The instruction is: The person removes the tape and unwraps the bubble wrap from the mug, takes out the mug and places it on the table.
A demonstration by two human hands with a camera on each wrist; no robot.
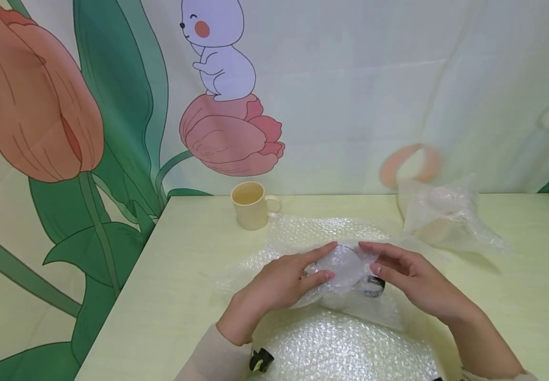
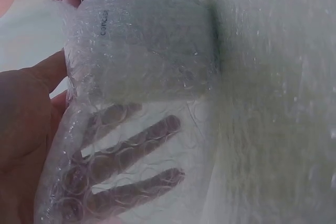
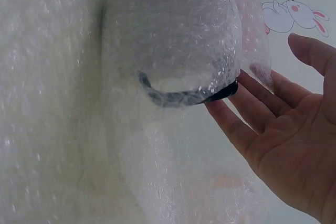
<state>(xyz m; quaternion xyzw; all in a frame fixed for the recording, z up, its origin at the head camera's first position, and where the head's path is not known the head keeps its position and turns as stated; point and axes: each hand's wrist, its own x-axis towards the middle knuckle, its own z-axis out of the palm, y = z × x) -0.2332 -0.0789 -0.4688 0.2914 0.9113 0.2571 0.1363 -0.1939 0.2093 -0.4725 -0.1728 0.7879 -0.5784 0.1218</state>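
Note:
A white mug with dark lettering and a dark handle stands inside bubble wrap, its round top showing through the film. My left hand holds the wrap at the mug's left side. The thumb is at the upper edge, while straight, spread fingers show through the film in the left wrist view. On the other side is my right hand, its fingers loosely extended and touching the wrap by the handle. Its thumb stays apart from the fingers in the right wrist view.
More bubble wrap lies flat on the table under and in front of the mug. A cream mug stands unwrapped at the back left. Another bubble-wrapped bundle sits at the back right, by the printed backdrop.

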